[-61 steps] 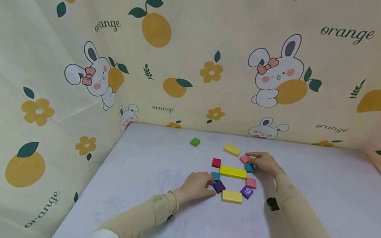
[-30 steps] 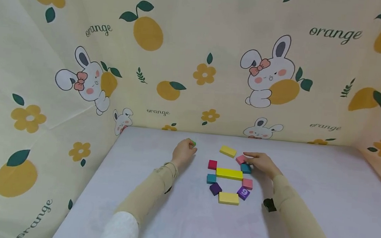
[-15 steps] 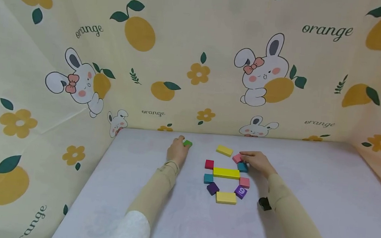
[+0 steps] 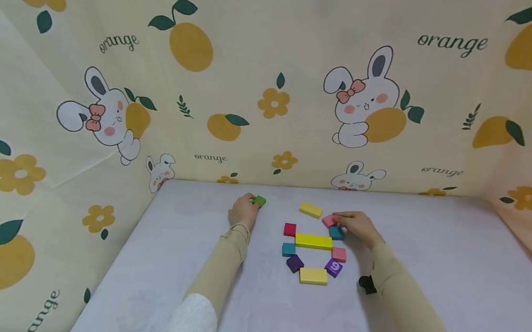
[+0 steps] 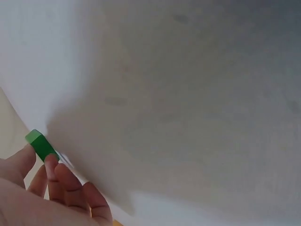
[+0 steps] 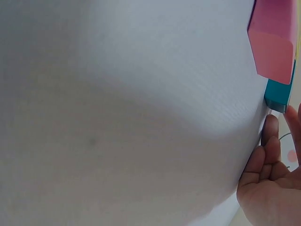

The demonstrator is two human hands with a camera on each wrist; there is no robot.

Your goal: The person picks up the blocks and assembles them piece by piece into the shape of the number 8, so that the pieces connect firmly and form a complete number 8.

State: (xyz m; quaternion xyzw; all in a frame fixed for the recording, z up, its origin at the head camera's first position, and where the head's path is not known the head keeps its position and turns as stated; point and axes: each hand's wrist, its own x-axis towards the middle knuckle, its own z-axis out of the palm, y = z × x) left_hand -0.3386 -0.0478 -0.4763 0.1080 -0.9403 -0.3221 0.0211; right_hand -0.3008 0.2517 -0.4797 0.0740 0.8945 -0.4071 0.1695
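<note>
My left hand (image 4: 243,211) is at the table's far left side, pinching a small green block (image 4: 260,201) between thumb and fingers. The left wrist view shows this green block (image 5: 42,145) at the fingertips. My right hand (image 4: 358,225) reaches over the far right of a block figure, its index finger stretched out to a pink block (image 4: 328,221). A teal block (image 4: 336,233) lies just below those fingers. In the right wrist view the thumb is by the teal block (image 6: 280,92); its exact contact is hidden.
The blocks form a figure around a long yellow bar (image 4: 313,241). Red (image 4: 290,230), teal (image 4: 289,250), purple and pink blocks flank it. One yellow block (image 4: 311,210) is at the top, another (image 4: 313,276) at the bottom. A black object (image 4: 367,285) is by the right sleeve.
My left hand has left the dark purple block, moved up and left to the green block and taken hold of it. The right hand has stayed at the pink block. The view has shifted slightly.
</note>
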